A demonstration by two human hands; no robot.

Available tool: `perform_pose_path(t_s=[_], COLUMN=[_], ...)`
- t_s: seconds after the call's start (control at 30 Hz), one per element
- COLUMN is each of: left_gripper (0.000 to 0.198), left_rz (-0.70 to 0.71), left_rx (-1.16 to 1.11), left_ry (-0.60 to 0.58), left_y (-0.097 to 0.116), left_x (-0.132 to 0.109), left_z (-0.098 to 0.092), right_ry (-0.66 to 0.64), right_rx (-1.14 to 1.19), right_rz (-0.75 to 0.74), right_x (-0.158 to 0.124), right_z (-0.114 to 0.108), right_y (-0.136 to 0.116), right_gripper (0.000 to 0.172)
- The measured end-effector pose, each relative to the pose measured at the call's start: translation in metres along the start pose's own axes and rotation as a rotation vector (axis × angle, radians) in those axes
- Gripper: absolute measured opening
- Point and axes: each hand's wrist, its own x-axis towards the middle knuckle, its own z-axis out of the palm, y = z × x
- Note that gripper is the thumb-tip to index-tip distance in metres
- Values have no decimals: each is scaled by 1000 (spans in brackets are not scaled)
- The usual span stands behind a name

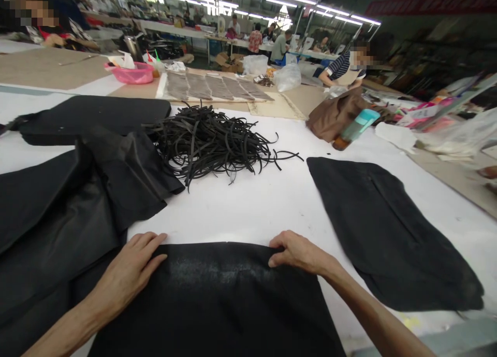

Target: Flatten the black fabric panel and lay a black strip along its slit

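- Head view: blk sheet (225, 310) lies at the near side of the white table (233, 212), btw the two arms, running out of frame at the bottom.
- L hand (130, 266) grasps its far L corner, thumb on top; R hand (301, 252) pinches the far edge nr the R corner.
- For good handling, imo: pull both corners evenly, keep far edge straight, esp. w/ the slight creases mid-sheet.
- Greyish patch (221, 270) runs just inside that edge; prob. best to keep fingers off it, i.e. hold at corners.
- Draped blk material (58, 217) sits right by L hand; avoid snagging it.
- Strip pile (209, 142) is beyond, blk panel (388, 232) to R, both apart from sheet.
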Motion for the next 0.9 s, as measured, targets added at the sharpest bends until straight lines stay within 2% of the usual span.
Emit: perform_pose_path(t_s=[0.13,0.2,0.43,0.57,0.8,0.87,0.9], left_gripper=[27,27,29,35,23,24,26], left_rz=[-55,-62,-24,67,-169,-156,-133], left_rx=[-73,-98,-166,-85,-23,30,93], left_ry=[-102,-124,-38,-151,-304,-262,-200], left_y=[7,9,13,17,19,21,23], left_x=[9,9,6,4,1,0,0], left_z=[-3,-4,1,4,-7,-14,-18], right_ry=[220,268,413,460,486,492,504], right_rx=[-7,-2,-138,-191,-275,-322,-367], right_rz=[-125,-149,-94,-97,-132,-135,-129], right_x=[-1,0,0,-3,-10,-12,-13], right_z=[3,4,17,23,24,26,28], right_y=[2,1,-1,-1,-2,-2,-2], right_gripper=[15,13,18,21,25,23,23])
